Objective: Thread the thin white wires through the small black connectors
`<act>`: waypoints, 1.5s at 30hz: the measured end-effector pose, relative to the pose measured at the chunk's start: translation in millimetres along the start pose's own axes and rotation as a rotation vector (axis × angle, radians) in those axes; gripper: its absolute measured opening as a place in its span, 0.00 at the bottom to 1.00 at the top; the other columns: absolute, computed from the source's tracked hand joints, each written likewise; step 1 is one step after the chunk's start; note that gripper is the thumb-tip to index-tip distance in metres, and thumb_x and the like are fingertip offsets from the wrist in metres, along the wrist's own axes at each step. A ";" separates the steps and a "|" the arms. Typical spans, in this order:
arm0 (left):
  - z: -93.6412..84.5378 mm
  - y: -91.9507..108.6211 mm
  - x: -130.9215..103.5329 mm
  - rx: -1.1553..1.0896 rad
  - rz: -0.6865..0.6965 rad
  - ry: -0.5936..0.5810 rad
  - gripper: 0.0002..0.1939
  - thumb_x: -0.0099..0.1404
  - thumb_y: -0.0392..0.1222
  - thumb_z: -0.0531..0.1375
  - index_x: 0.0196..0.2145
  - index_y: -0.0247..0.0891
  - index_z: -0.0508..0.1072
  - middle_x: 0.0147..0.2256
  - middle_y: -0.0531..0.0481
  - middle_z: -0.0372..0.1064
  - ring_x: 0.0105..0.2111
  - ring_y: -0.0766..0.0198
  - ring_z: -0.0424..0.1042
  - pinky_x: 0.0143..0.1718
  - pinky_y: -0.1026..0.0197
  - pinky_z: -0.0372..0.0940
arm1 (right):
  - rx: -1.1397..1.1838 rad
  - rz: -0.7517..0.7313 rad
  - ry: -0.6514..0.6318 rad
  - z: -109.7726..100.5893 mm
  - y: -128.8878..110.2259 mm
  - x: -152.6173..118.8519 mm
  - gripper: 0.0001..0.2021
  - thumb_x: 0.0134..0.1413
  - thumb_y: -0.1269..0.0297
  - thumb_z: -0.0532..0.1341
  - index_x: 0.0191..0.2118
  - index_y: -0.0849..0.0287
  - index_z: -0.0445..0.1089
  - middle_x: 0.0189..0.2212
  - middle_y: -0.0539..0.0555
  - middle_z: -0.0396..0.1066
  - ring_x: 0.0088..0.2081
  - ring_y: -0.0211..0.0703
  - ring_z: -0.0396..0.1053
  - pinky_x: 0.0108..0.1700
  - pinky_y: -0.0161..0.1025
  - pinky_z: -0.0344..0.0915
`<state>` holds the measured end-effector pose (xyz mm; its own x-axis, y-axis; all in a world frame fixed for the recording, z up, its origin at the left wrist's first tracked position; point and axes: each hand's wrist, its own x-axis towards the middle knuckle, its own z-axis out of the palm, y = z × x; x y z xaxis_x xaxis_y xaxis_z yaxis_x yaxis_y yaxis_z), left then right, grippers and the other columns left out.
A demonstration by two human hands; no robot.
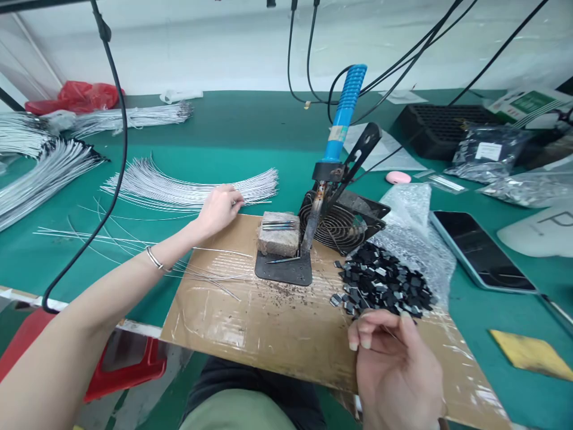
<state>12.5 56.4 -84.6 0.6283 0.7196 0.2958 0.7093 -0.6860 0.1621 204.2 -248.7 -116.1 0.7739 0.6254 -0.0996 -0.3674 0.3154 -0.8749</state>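
Note:
My left hand (221,209) reaches to the near edge of a fanned bundle of thin white wires (179,190). Its thumb and fingers are pinched together on a white wire at the bundle's right part. Low on the right, my right hand (396,367) is palm up, fingers curled and thumb apart from them, with nothing visible in it. Just beyond it lies a pile of small black pieces (385,280). Between the hands, a blue-handled soldering iron (344,113) points down in its stand (286,272), beside a grey block (278,236) bearing several thin metallic strips.
Cardboard (268,334) covers the front of the green table. A small fan (342,224) stands behind the iron. Loose wires (129,242) cross the left side, under a hanging black cable (123,119). A phone (481,248), bubble wrap (407,209) and a yellow sponge (532,352) lie right.

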 end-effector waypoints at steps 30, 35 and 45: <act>-88.1 66.5 -75.7 -0.341 -0.023 0.207 0.08 0.69 0.40 0.62 0.33 0.36 0.78 0.28 0.51 0.75 0.26 0.68 0.65 0.31 0.63 0.59 | -0.033 -0.026 -0.059 0.8 0.9 -1.6 0.16 0.60 0.54 0.67 0.28 0.62 0.81 0.21 0.52 0.71 0.21 0.36 0.65 0.21 0.33 0.67; -111.0 81.4 -98.5 -0.685 -0.067 -0.383 0.12 0.68 0.43 0.62 0.29 0.36 0.78 0.21 0.54 0.68 0.22 0.69 0.60 0.24 0.65 0.55 | -0.228 -0.082 -0.228 7.5 4.4 -16.3 0.11 0.65 0.61 0.64 0.34 0.59 0.82 0.24 0.52 0.72 0.24 0.38 0.68 0.26 0.35 0.67; -90.6 94.9 -104.3 -0.925 -0.212 -0.697 0.12 0.66 0.44 0.63 0.29 0.34 0.78 0.23 0.53 0.70 0.24 0.68 0.63 0.25 0.67 0.55 | -0.365 -0.047 -0.465 41.2 1.7 -31.8 0.05 0.58 0.68 0.69 0.30 0.55 0.79 0.24 0.47 0.71 0.22 0.33 0.67 0.24 0.31 0.64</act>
<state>-14.6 -93.5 -14.8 0.7683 0.5351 -0.3513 0.4987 -0.1563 0.8526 157.7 -238.7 -95.0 0.4472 0.8899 0.0896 -0.0728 0.1361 -0.9880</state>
